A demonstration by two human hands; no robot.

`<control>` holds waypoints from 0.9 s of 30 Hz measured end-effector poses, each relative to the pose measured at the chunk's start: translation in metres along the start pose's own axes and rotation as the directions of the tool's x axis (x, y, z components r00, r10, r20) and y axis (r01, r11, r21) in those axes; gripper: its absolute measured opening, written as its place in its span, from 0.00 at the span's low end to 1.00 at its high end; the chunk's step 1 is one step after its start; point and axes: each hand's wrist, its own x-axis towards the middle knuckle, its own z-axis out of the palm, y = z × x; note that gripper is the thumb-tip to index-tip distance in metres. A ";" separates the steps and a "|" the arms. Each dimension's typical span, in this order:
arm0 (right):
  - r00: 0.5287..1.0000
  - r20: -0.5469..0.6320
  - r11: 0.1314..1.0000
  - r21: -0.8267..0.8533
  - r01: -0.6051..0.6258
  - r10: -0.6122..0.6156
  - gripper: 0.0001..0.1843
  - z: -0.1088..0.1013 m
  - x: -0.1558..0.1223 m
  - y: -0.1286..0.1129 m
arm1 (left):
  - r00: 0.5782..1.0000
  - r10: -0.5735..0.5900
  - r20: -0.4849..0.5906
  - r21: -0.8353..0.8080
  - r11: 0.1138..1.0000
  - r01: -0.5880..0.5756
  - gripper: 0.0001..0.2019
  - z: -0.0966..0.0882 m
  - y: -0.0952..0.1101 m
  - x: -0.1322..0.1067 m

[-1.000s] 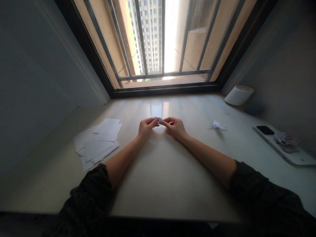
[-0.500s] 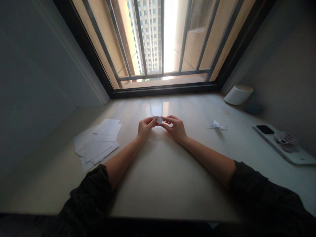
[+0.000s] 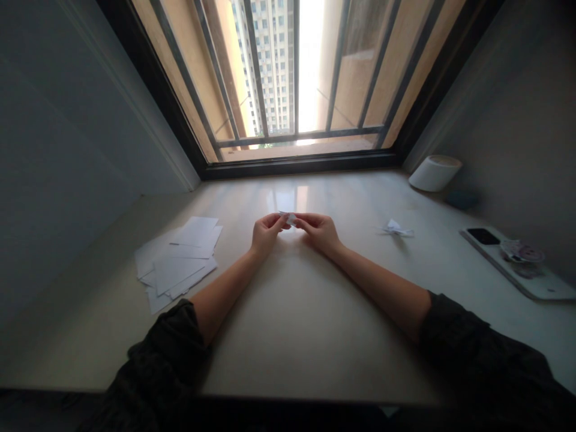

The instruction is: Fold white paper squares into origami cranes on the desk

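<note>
As a bare left hand [image 3: 266, 231] and right hand [image 3: 321, 228] pinch a small folded white paper piece [image 3: 291, 219] between nearly closed thumbs and fingers at the frame's centre, it looks, from here, light, thin and easily crushed, best gripped lightly by its edges.

One head-worn camera looks forward and down across the counter [image 3: 288, 336] to the barred window [image 3: 296, 78] at the top centre of the frame. Its wide view sits behind and above the hands [image 3: 266, 232], small near the middle, with the arms [image 3: 229, 285] running in from both lower corners.
</note>
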 end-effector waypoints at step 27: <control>0.998 -0.066 1.000 0.003 -0.003 0.003 0.20 -0.001 0.003 0.005 | 0.999 -0.021 -0.032 0.002 1.000 0.021 0.18 0.000 -0.003 0.001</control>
